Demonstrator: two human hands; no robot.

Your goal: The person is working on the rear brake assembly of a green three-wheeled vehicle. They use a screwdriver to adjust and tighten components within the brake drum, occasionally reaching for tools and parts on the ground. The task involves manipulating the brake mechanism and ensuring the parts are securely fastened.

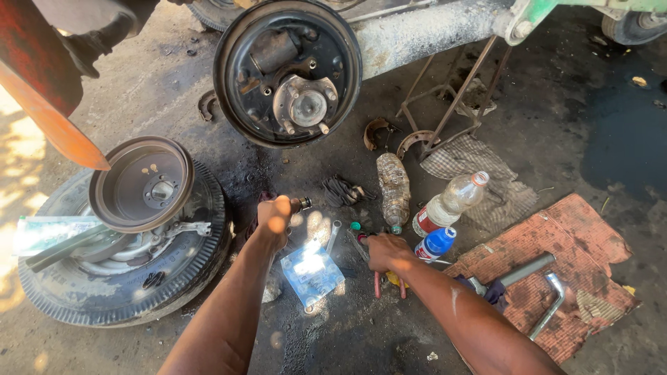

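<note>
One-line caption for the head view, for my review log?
Left hand grips a small metal part; right hand rests among tools below an exposed brake plate.

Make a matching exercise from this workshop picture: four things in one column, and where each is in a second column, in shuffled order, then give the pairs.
Things
1. brake drum
2. left hand
3. L-shaped wrench
4. blue-capped bottle

Places
A. lying on the red mat at the right
B. resting on the tyre lying flat at the left
C. on the ground, just right of the right hand
D. closed round a small dark part, below the backing plate on the axle

Pairs: 1-B, 2-D, 3-A, 4-C
</note>
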